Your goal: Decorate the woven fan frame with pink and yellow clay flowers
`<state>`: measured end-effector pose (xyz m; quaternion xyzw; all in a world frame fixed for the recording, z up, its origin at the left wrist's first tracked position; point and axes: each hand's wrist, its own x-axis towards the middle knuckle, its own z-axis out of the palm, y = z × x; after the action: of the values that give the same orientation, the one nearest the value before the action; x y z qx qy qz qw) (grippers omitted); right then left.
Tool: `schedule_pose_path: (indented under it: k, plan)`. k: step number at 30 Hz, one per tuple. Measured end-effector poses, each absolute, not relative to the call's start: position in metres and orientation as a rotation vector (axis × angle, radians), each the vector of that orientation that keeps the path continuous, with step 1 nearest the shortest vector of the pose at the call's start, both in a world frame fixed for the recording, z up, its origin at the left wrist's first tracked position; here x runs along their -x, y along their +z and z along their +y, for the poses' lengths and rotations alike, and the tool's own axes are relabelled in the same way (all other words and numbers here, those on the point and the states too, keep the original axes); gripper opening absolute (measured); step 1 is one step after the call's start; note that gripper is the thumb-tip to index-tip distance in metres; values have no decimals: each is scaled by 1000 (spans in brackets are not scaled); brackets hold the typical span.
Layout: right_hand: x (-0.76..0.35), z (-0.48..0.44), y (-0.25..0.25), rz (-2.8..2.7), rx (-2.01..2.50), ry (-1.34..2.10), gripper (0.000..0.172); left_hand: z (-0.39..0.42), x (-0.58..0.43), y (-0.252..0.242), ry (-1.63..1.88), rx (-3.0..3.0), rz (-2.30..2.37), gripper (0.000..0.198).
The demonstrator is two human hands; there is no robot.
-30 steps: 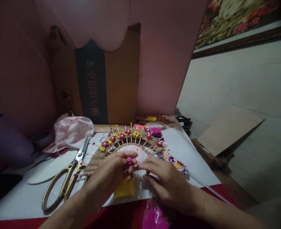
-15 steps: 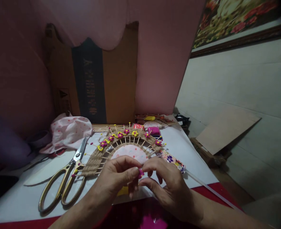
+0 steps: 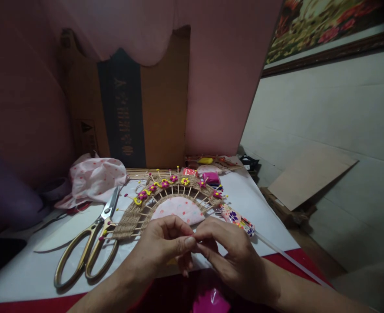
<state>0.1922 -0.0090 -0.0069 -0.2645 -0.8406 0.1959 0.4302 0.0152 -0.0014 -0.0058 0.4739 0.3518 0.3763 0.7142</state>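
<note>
My left hand [image 3: 169,243] and my right hand [image 3: 229,248] meet fingertip to fingertip. My left thumb and index finger are pinched on a small magenta piece of clay, now covered by the fingers. The right thumb and index finger press together at the same spot; what lies between them is hidden. Just beyond the hands lies a half-round twine-woven fan [image 3: 128,221] with thin sticks. Magenta and yellow clay flowers [image 3: 184,181] line its band, and a dotted fabric half-circle [image 3: 177,208] fills its centre. Below the hands is a shiny magenta packet [image 3: 211,302].
Gold-handled scissors [image 3: 92,239] lie left of the fan, near crumpled dotted cloth [image 3: 97,176]. A floral-patterned piece [image 3: 236,219] and a pale rod [image 3: 289,261] are at right. A magenta clay block [image 3: 210,178] sits behind the fan; a cardboard sheet [image 3: 164,108] stands at the back.
My right thumb and index finger have closed together and come up against the left fingertips. The magenta clay piece, visible before, is now covered.
</note>
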Motion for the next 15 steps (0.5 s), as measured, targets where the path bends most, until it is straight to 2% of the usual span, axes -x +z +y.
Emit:
schedule_pose_path:
  k: [5, 10, 13, 15]
  plan:
    - [-190, -10, -7, -2067, 635, 556, 9, -4, -15, 1, 856, -1049, 832, 26]
    - [-190, -10, -5, -2012, 683, 627, 10, -3, -20, -1, 898, -1029, 828, 29]
    - [-191, -10, -4, -2026, 721, 671, 3, -2, -20, -3, 923, -1040, 833, 29]
    - [-192, -9, -3, -2035, 750, 685, 9, -3, -18, -1, 943, -1057, 847, 27]
